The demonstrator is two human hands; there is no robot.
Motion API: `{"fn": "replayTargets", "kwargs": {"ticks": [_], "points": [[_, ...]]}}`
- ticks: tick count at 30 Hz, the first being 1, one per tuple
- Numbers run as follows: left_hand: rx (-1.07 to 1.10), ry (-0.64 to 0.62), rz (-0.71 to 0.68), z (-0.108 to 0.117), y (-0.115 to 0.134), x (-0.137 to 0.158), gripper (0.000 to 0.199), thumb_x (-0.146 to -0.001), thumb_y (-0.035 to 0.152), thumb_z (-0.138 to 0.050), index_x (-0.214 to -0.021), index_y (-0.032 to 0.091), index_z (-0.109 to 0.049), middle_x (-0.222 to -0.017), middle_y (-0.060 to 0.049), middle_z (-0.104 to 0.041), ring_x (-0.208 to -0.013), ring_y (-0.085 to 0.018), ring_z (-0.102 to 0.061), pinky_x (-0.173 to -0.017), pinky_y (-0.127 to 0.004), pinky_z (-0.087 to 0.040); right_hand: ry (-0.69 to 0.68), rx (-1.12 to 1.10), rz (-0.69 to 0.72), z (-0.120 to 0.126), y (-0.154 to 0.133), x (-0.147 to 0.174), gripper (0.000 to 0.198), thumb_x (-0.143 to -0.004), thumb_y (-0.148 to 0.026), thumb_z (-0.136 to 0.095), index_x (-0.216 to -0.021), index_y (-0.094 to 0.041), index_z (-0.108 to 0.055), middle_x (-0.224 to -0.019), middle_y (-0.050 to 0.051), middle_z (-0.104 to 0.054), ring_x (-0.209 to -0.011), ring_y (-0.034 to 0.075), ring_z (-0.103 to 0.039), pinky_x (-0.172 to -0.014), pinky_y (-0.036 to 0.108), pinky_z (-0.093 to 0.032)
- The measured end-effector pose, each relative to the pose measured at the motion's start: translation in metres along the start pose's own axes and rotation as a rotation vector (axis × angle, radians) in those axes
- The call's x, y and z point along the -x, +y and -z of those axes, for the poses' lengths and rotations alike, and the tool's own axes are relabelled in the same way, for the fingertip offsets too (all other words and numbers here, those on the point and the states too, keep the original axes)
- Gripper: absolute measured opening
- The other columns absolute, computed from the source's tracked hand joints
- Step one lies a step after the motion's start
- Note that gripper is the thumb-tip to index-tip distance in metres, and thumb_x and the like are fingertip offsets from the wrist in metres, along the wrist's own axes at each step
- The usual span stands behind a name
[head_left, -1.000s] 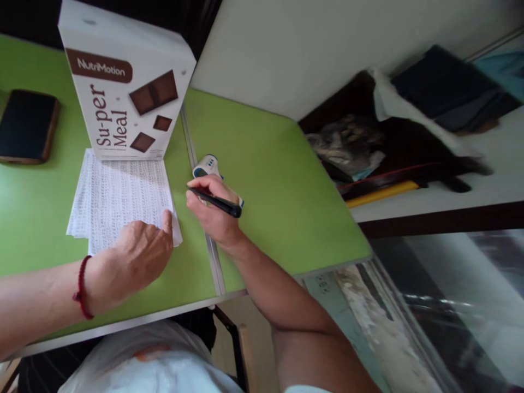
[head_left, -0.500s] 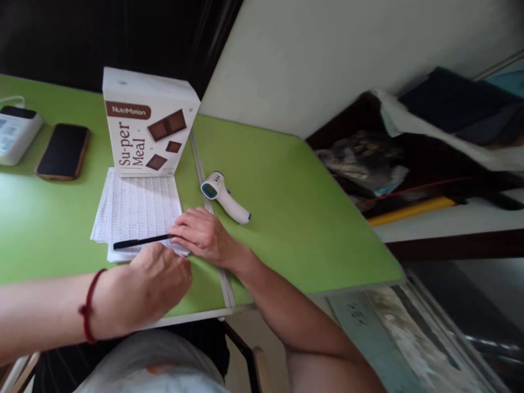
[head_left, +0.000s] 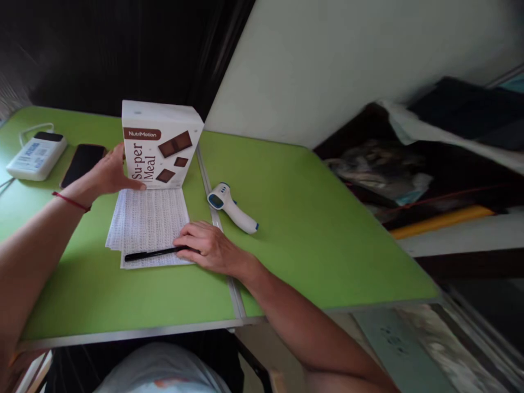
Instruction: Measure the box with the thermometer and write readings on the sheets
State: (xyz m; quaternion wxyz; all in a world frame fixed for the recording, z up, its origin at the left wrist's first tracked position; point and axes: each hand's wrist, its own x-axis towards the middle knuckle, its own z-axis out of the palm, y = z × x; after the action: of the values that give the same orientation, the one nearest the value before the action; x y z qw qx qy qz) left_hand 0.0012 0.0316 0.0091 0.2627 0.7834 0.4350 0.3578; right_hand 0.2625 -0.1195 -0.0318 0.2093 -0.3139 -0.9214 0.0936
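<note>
My left hand point(head_left: 108, 172) is at the left side of a white box point(head_left: 141, 117) printed "NutriMotion Su-per Meal", which stands upright. Its thumb stretches across the lower front of the box, with the other fingers apart along the left edge; some fingertips are hidden. My right hand point(head_left: 204, 246) rests on the lower right of several printed sheets point(head_left: 153, 221). Its curled fingers are around the right end of a black pen point(head_left: 151, 254), which lies across the sheets. The box's bottom edge meets the top of the sheets.
A white and blue infrared thermometer point(head_left: 232, 208) lies right of the sheets, near the table seam. Behind my left hand are a dark phone point(head_left: 84, 161) and a white device point(head_left: 39, 155) with a cable. Cluttered shelves point(head_left: 409, 213) stand beyond the green table point(head_left: 311, 234).
My left hand has moved from beside the pen, where it was curled, up to the box's left side and opened. My right hand stays at the pen. The view has shifted slightly.
</note>
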Motion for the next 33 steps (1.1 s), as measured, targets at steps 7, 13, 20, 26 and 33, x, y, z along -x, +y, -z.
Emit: {"fn": "replayTargets", "kwargs": {"ticks": [7, 13, 20, 26, 33], "points": [[0.278, 0.197, 0.133, -0.021, -0.008, 0.007, 0.072, -0.052, 0.029, -0.089, -0.113, 0.015, -0.053, -0.115, -0.012, -0.063, -0.106, -0.030, -0.061, -0.085, -0.041, -0.055, 0.012, 0.005, 0.005, -0.001, 0.002, 0.000, 0.020, -0.090, -0.030, -0.060, -0.099, -0.014, -0.069, -0.087, 0.007, -0.066, -0.079, 0.018, -0.059, -0.070, 0.032, -0.047], [0.460, 0.051, 0.119, -0.027, 0.018, 0.019, 0.052, -0.068, 0.045, -0.079, -0.106, 0.013, -0.064, -0.110, -0.013, -0.068, -0.098, -0.030, -0.065, -0.084, -0.043, -0.055, 0.134, -0.010, 0.037, 0.003, 0.003, -0.002, 0.021, -0.088, -0.034, -0.061, -0.092, -0.015, -0.069, -0.084, 0.006, -0.068, -0.075, 0.017, -0.061, -0.067, 0.032, -0.048], [0.338, 0.046, 0.170, -0.033, 0.020, 0.027, 0.052, -0.074, 0.050, -0.072, -0.112, 0.014, -0.063, -0.111, -0.012, -0.069, -0.100, -0.028, -0.066, -0.087, -0.043, -0.054, 0.298, 0.391, -0.733, 0.028, 0.039, 0.008, 0.040, -0.075, -0.026, -0.068, -0.110, -0.007, -0.063, -0.105, 0.021, -0.063, -0.095, 0.030, -0.061, -0.078, 0.044, -0.052], [0.276, -0.012, 0.143, -0.031, 0.016, 0.028, 0.052, -0.080, 0.054, -0.065, -0.116, 0.017, -0.062, -0.115, -0.011, -0.068, -0.105, -0.028, -0.064, -0.090, -0.043, -0.053, 0.080, 0.157, -1.037, 0.034, 0.054, 0.010, 0.028, -0.084, -0.028, -0.060, -0.106, -0.011, -0.063, -0.100, 0.017, -0.063, -0.073, 0.021, -0.062, -0.064, 0.034, -0.050], [0.193, 0.008, 0.162, -0.029, 0.013, 0.027, 0.054, -0.071, 0.056, -0.072, -0.108, 0.018, -0.063, -0.106, -0.011, -0.070, -0.098, -0.030, -0.066, -0.084, -0.044, -0.055, 0.715, -0.808, -0.702, 0.022, 0.020, -0.010, 0.035, -0.078, -0.053, -0.058, -0.091, -0.020, -0.058, -0.078, 0.003, -0.061, -0.064, 0.015, -0.057, -0.059, 0.030, -0.047]]}}
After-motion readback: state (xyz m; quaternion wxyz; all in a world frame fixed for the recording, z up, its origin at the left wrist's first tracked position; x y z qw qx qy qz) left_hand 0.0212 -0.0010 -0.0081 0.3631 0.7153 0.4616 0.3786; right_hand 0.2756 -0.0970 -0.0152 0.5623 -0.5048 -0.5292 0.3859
